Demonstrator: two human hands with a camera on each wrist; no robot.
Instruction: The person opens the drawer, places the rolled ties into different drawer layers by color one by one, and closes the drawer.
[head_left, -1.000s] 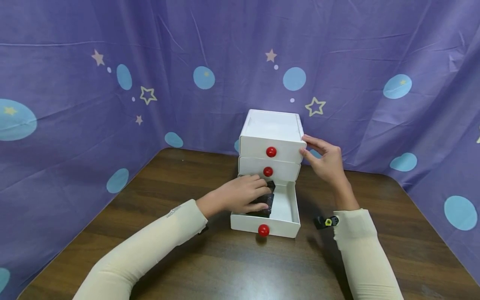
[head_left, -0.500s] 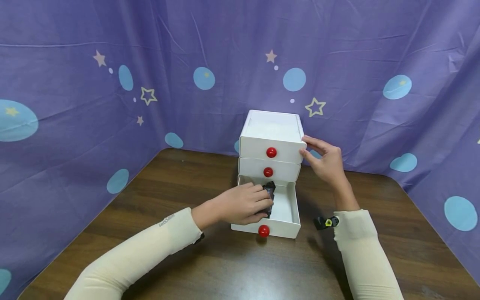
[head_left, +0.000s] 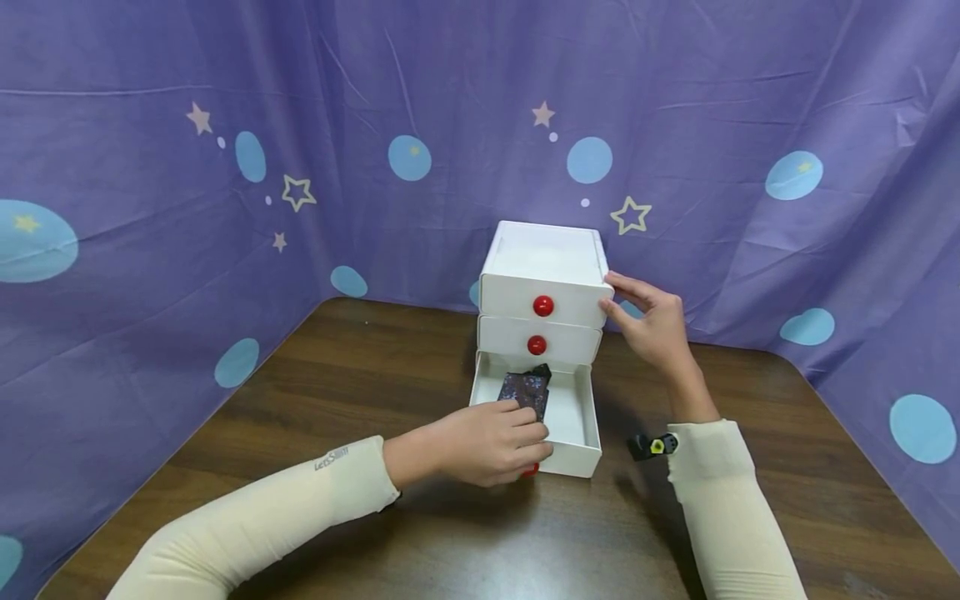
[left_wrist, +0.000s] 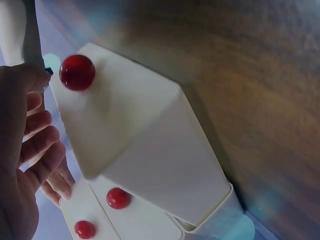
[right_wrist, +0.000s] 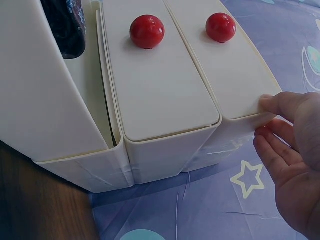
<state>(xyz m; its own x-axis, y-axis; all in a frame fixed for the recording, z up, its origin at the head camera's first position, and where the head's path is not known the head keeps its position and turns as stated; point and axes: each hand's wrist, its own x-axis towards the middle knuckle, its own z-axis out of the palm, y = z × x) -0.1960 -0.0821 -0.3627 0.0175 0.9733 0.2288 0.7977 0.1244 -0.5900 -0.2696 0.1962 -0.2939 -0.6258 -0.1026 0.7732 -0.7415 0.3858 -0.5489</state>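
Note:
A white three-drawer cabinet [head_left: 551, 250] has red round knobs, and its bottom drawer [head_left: 573, 457] is pulled out. Inside that drawer lies a dark folded item [head_left: 525, 392] with a pale floral pattern; its kind is unclear. My left hand [head_left: 491, 443] is over the drawer's front edge, partly covering the bottom knob [left_wrist: 77, 72]. In the left wrist view its fingers are loosely bent beside that knob, apart from it and with nothing between them. My right hand [head_left: 651, 321] pinches the cabinet's upper right edge, thumb [right_wrist: 275, 104] on the top drawer's front and fingers along the side.
The cabinet stands on a brown wooden table [head_left: 360, 375], near its back edge. A purple curtain [head_left: 450, 83] with stars and blue dots hangs behind and at the sides. A small black device [head_left: 651, 446] sits at the right wrist.
My left hand has come off the dark item and moved toward me, out of the drawer to its front. The item now shows in the drawer. My right hand has stayed put.

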